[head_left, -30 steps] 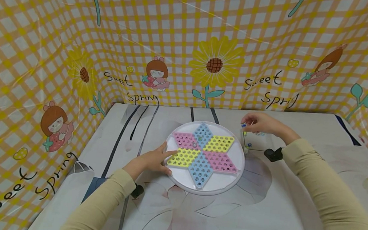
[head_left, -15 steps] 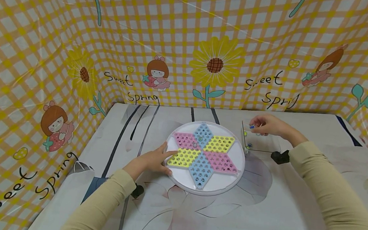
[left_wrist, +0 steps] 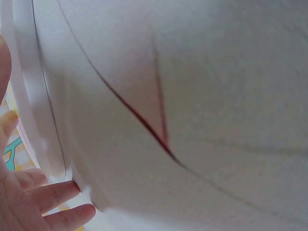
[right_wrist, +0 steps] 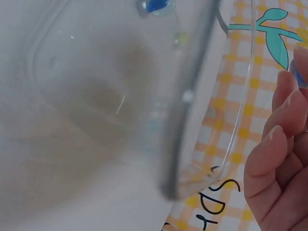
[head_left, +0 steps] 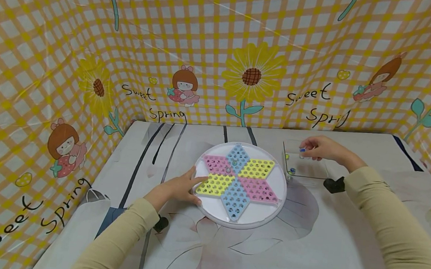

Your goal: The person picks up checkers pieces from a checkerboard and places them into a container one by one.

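Note:
A round white Chinese checkers board (head_left: 259, 210) with a star of pink, yellow and blue sections lies on the table. My left hand (head_left: 178, 187) rests at its left edge, fingers spread, the index finger reaching over a yellow section. To the right of the board stands a clear plastic box (head_left: 314, 169) with a few marbles inside. Over the box, my right hand (head_left: 325, 149) pinches a blue marble (head_left: 302, 150) in its fingertips. The right wrist view catches that marble partly, at the right edge. Another blue marble (right_wrist: 159, 5) lies in the box there.
Two marbles sit in the board, one of them greenish (head_left: 235, 162). A white object with a looped top (head_left: 96, 196) is on the table at left. A checked cloth (head_left: 209, 31) with sunflowers hangs behind the table and along its left side.
My right hand, with the blue marble, has moved right from the box's left rim to over its middle. The left hand and the board stay put.

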`<state>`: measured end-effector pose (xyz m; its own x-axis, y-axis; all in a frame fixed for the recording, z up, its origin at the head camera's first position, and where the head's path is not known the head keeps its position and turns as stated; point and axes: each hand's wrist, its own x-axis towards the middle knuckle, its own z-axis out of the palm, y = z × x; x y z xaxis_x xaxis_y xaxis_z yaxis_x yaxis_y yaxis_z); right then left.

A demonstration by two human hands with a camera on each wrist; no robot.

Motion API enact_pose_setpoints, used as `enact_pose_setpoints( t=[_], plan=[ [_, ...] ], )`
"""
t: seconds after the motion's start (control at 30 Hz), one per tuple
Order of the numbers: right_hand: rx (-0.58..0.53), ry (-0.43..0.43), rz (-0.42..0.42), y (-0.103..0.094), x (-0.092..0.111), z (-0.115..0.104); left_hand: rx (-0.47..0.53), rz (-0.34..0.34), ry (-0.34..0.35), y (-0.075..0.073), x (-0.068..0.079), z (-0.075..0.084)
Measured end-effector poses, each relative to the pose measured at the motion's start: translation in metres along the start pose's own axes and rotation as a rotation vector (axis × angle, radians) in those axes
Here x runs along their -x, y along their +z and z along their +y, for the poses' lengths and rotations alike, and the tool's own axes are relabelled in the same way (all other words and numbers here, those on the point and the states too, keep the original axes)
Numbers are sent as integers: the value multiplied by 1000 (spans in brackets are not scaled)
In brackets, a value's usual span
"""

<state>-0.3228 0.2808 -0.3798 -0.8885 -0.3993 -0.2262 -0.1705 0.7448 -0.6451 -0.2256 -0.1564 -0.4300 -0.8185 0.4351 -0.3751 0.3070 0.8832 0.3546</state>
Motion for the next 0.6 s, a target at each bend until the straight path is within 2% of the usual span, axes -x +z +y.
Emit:
enact_pose_setpoints(
  t=[0.6],
  plan=[
    [-16,45,-17,-2,0,14,-20,-16,-14,0,-3,-2]
  ],
)
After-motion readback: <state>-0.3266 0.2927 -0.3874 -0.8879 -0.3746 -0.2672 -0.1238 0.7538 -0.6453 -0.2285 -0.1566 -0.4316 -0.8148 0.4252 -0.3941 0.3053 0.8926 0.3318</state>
